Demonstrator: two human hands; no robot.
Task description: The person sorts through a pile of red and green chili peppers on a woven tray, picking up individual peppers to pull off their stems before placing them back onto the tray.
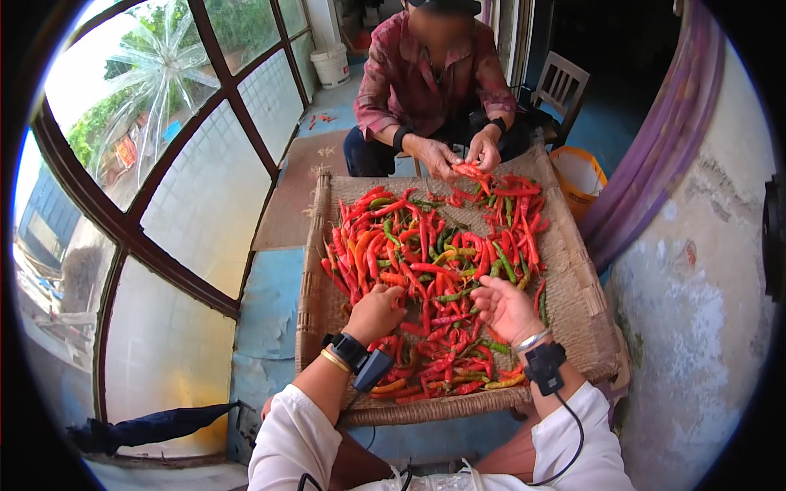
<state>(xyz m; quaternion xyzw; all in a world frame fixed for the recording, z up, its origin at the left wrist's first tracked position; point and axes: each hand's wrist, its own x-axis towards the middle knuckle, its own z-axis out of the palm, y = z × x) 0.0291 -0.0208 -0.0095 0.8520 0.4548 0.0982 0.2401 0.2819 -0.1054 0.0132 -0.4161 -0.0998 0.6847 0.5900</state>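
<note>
Red chili peppers [438,268], with some green and orange ones among them, lie spread over a woven tray [602,327]. My left hand [375,313] is down at the left part of the pile with its fingers curled in, and what they hold, if anything, is hidden. Just above those fingers lies an orange-red pepper [393,280]. Over the right side of the pile, my right hand [509,311] is turned palm up, fingers apart and loosely bent, holding nothing I can see. Green peppers lie close to its fingertips.
Across the tray a seated person [434,82] holds a few red peppers [471,170] in both hands. An orange bucket [578,176] stands beside the tray's far right corner. A white bucket [331,65], a chair [561,88] and a dark umbrella [164,425] are around.
</note>
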